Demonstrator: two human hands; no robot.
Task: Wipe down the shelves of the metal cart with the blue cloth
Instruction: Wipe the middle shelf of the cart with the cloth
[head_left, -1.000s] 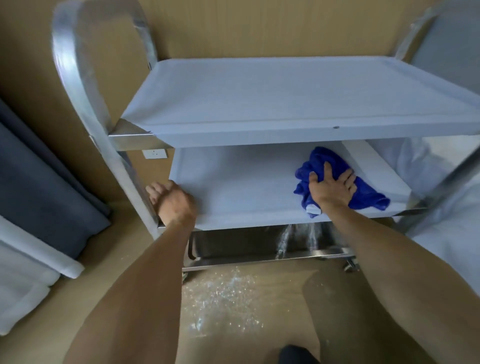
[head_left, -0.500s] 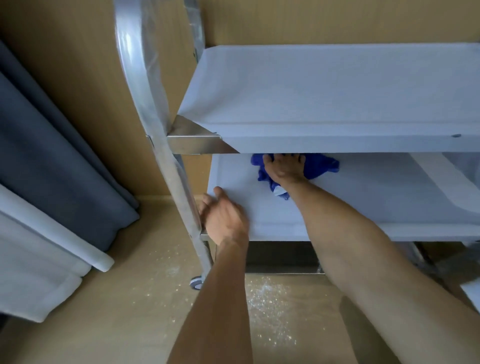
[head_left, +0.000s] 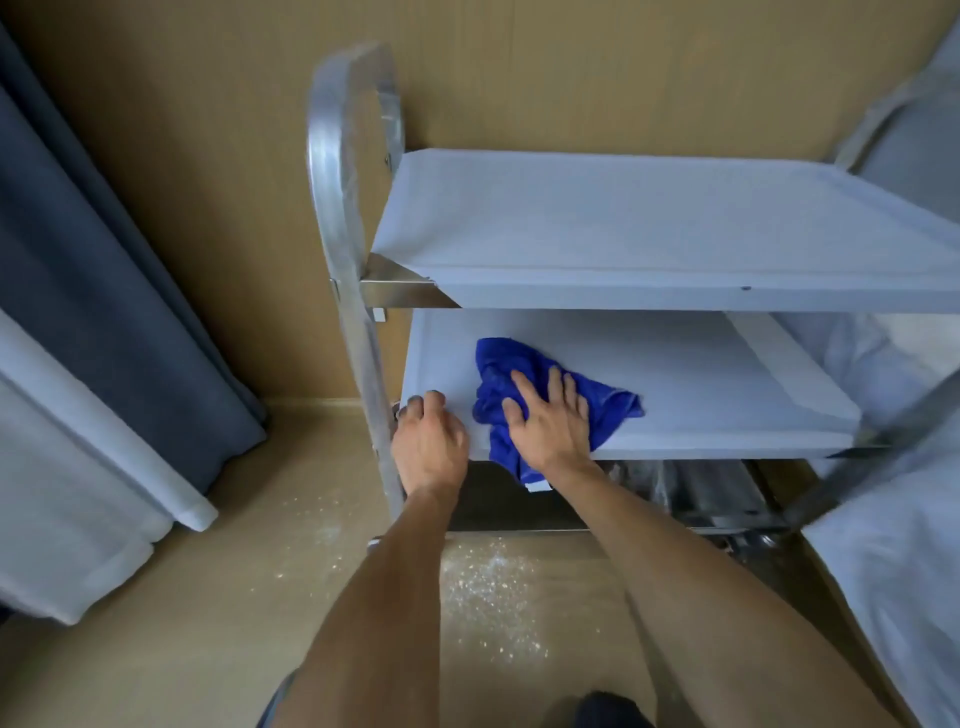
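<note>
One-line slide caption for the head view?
Right hand presses blue cloth flat on the cart's middle shelf; left hand grips its corner.

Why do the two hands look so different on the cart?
The right hand lies flat with fingers spread, pressing the blue cloth; the left hand has curled fingers gripping the front left corner of the middle shelf. The right hand touches only cloth; the left hand touches the shelf itself and holds no cloth. The right hand sits further in over the shelf; the left stays at its edge. Both are bare and on the same shelf.
</note>
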